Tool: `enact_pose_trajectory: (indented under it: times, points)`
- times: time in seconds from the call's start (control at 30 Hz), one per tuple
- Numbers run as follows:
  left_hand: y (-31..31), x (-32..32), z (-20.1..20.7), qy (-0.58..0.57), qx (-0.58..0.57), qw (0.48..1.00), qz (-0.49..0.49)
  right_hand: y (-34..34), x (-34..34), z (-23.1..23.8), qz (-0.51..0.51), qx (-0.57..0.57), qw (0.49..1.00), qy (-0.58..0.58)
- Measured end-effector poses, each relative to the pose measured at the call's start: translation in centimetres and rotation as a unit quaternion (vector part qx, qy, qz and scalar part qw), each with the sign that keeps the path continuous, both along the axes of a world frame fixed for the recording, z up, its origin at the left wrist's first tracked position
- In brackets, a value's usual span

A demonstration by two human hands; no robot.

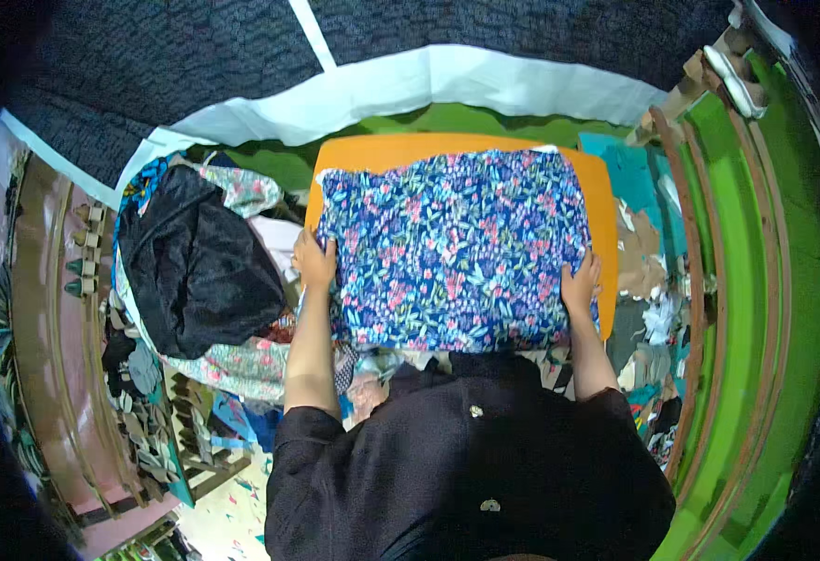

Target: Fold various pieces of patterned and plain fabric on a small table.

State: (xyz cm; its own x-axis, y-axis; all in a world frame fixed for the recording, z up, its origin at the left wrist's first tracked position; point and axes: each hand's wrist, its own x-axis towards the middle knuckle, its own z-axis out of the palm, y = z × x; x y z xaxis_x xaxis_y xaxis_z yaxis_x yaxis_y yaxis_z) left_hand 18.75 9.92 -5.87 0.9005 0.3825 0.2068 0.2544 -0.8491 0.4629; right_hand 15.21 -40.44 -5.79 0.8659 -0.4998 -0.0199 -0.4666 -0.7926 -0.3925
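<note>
A navy-blue fabric piece (452, 248) with a pink, light-blue and green flower print lies spread over an orange board (600, 201). My left hand (313, 262) rests at the fabric's left edge, thumb apart from the fingers. At the right edge, my right hand (580, 283) touches the cloth with its thumb spread away from the fingers. Both hands look open. The fabric lies mostly flat, and its near edge reaches close to my black shirt (470, 458). White shows at its upper corners.
Black cloth (190, 262) is heaped on the left, over floral fabric (246, 369). White cloth (428, 79) borders the far side. Brown and white scraps (641, 257) lie on the right, beside a green rack with wooden rails (695, 280). A white shoe (729, 82) sits at the upper right.
</note>
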Motion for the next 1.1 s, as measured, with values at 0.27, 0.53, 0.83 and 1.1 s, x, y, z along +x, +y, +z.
enact_pose_trajectory:
  times: [0.27, 0.53, 0.83, 1.1]
  points:
    - [-2.3, 13.2, 3.5, 0.197, 0.122, 0.939, -0.253, -1.4, 15.5, -0.4, 0.253, -0.069, 0.964, -0.039]
    - [-1.3, 15.1, 2.5, 0.304, 0.06, 0.922, -0.233, 1.7, 22.5, 4.2, 0.304, -0.054, 0.941, 0.139]
    - [3.1, 13.6, 3.2, 0.24, 0.093, 0.939, -0.227, 0.3, 24.3, 4.3, 0.303, -0.094, 0.92, 0.229]
    - [1.4, 12.1, 7.1, 0.199, 0.025, 0.961, -0.192, 0.1, 20.7, 2.6, 0.404, -0.119, 0.903, 0.08]
